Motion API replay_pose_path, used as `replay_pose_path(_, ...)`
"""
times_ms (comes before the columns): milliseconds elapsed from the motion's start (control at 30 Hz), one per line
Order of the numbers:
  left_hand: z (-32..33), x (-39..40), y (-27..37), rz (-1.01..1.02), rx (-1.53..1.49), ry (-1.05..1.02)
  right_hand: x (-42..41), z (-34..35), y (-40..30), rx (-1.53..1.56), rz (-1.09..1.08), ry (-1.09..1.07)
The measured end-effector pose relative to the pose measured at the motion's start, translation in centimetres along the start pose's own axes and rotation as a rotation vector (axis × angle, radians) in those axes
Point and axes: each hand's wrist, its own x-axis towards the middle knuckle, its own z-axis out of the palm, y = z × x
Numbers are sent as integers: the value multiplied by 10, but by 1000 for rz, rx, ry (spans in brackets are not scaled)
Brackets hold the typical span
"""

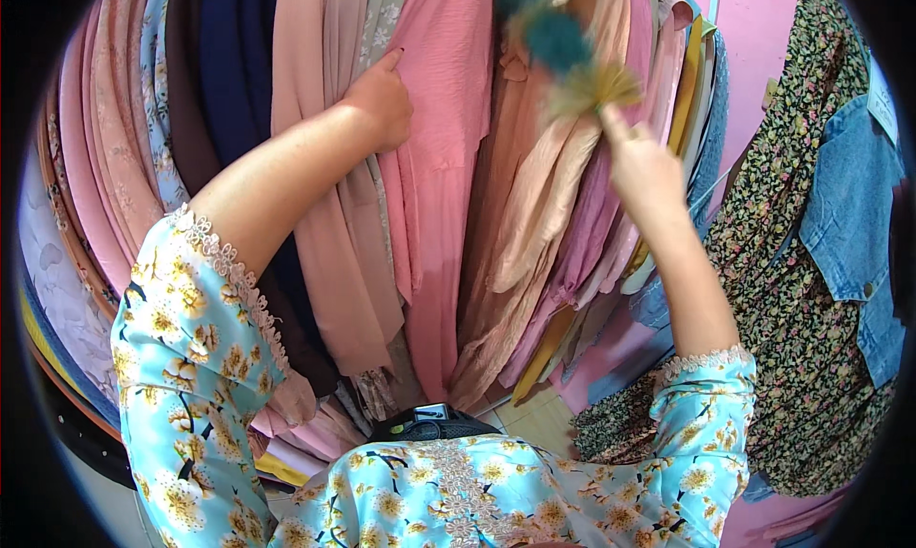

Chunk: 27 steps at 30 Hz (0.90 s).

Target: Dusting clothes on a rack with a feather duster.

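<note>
My left hand point(383, 104) grips the edge of a pink garment point(447, 111) hanging in a packed row of clothes. Its thumb lies along the cloth, and the fingers are curled out of sight. In my right hand point(644, 165) is a duster point(562, 43), blurred by motion, with teal and yellow-green tufts. The duster is in front of a peach garment point(547, 212) with a long sleeve, just right of the pink one. Whether its tufts touch the cloth I cannot tell. The duster's handle is mostly hidden by my fingers.
Left of the pink garment hang a beige-pink one point(308, 190), a navy one point(236, 83) and several florals. A black floral dress point(766, 319) with a denim vest point(851, 212) hangs by the pink wall point(751, 40) at right. Floor tiles point(533, 416) show below. A black pouch point(433, 426) sits at my waist.
</note>
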Motion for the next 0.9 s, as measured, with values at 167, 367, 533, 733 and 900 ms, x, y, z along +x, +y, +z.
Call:
replay_pose_path(167, 0, 0, -1, -19, -18, -43, -13, 30, -19, 103, -256, -657)
replay_pose_path(367, 4, -2, -3, -9, -61, 29, -1, 22, -8, 147, 57, 29)
replay_pose_path(533, 10, -2, -5, -18, -81, 84, -43, 48, -40, 66, -193, -505)
replay_pose_path(733, 2, -2, -7, 9, -122, 133, -66, -8, 10, 243, -132, -541)
replay_pose_path(900, -23, 9, 1, -56, -457, 460, -78, -69, 33, 313, 124, -148)
